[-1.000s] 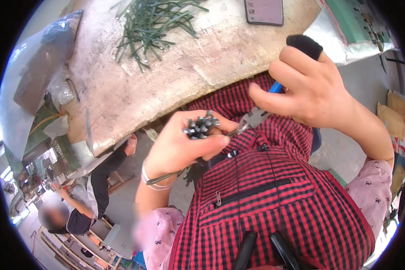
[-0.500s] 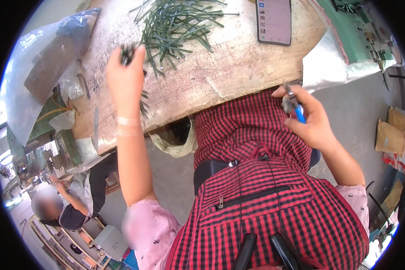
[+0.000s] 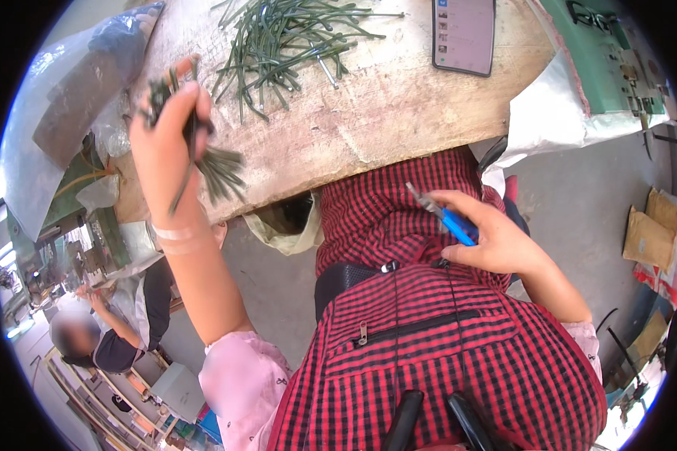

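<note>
My left hand (image 3: 164, 135), raised over the left part of the worn wooden tabletop (image 3: 353, 124), grips a bundle of thin dark green strips (image 3: 217, 171) with short dark ends poking up by the fingers. A loose heap of similar green strips (image 3: 286, 41) lies to its right. Low over my red-and-black checked apron (image 3: 421, 361), my right hand (image 3: 489, 237) holds pliers (image 3: 453, 225) with blue handles and metal jaws pointing up and left.
A phone (image 3: 462, 34) lies at the back of the table. Plastic bags (image 3: 68, 113) crowd its left; a green machine (image 3: 613, 60) stands right. A co-worker (image 3: 113, 323) is at lower left, sacks (image 3: 647, 233) at right, and an open bag (image 3: 282, 222) below the table edge.
My left hand has moved from near the pliers up and left over the table with the bundle. My right hand has dropped lower, still holding the pliers.
</note>
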